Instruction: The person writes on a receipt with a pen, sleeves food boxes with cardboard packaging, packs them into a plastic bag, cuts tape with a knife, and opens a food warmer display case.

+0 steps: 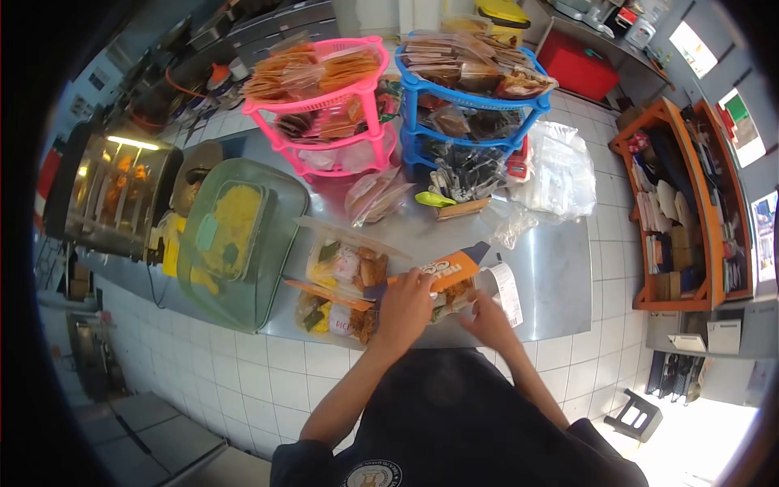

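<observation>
In the head view, the person's left hand (412,290) lies over the left part of an orange and navy printed cardboard sleeve (454,269), fingers bent forward across it; whether this grip is closed on the card or only presses it cannot be told, since the hand hides the contact. The sleeve slants across the far side of a clear plastic box of brown fried food (456,294) near the front edge of the brushed-metal table (552,276), so the box sits between the two hands, just right of the left grip. The right hand (489,318) is at the box's right side, fingers curled toward its rim; whether this grip pinches the rim is unclear. A white printed paper slip (506,294) lies just beyond the right hand. To the left of the left hand are two more filled clear boxes: an open clear box with a wrapped white bundle (347,264) farther back, and a clear box with a packet marked RICE (339,318) nearer the person. A large translucent green plastic tub (280,199) stands farther left. Behind them rise a pink plastic rack (375,114) and a blue plastic rack (410,114), both loaded with packets.
</observation>
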{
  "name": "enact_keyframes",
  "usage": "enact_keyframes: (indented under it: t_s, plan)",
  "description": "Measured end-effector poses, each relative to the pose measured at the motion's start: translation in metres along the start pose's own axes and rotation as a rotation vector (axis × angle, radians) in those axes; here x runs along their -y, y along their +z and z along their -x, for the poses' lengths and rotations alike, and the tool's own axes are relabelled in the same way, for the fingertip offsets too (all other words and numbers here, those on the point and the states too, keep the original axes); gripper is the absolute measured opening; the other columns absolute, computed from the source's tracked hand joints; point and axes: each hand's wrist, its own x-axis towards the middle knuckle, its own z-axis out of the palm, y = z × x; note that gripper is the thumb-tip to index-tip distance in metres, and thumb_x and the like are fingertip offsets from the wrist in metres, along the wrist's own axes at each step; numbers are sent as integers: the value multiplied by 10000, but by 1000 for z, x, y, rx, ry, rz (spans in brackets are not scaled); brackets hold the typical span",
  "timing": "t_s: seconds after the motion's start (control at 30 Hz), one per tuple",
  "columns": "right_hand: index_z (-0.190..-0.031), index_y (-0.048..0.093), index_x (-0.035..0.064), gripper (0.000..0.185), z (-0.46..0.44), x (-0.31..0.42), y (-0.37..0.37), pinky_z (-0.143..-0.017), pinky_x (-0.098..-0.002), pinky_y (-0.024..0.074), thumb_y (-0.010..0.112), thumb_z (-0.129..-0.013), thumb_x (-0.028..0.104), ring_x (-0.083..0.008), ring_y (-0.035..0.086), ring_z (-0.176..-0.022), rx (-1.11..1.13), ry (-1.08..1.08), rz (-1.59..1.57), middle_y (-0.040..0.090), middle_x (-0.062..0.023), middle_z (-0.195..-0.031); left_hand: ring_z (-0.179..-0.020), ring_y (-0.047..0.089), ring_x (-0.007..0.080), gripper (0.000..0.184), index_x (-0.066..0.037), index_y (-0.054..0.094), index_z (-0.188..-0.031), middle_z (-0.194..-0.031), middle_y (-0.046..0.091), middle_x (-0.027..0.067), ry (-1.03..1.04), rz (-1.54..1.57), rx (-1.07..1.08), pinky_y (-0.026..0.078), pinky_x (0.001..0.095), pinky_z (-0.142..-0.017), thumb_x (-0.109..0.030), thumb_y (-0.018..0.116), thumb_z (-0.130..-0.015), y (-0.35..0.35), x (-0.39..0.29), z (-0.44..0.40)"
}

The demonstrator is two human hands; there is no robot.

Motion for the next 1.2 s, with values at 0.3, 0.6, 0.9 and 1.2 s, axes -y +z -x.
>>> enact_keyframes:
  t_s: [0.3,0.6,0.9,1.2]
  plan:
    - [-977,661,79,140,-21,14,50,-668,-483,536,618,-899,187,-371,687,-770,-172,-33,69,700,-162,-836,-1053,584,374,330,-9,537,-1114,-1068,582,175,26,76,43,477,476,-874,-70,656,-813,5,3,-7]
    - [-1091,616,13,248,3,-26,79,-870,-464,535,559,-905,167,-369,659,-1018,-187,-178,-90,661,-230,-1119,-1297,388,469,596,-40,505,-1293,-1386,400,254,122,-43,169,359,564,-1056,-233,765,-793,41,5,14]
    - [-1227,525,65,385,10,-81,52,-926,-478,511,638,-905,242,-379,530,-1178,-525,248,162,513,-205,-1193,-1449,203,482,817,-23,432,-1317,-1518,256,264,245,-226,21,202,730,-1080,-370,850,-707,106,22,5]
    - [-1181,547,66,312,-51,-139,2,-912,-488,510,612,-915,216,-387,580,-1101,-617,173,70,538,-197,-1150,-1466,176,491,868,-123,393,-1483,-1580,208,251,330,-375,96,198,733,-1091,-379,794,-756,127,-12,-9]
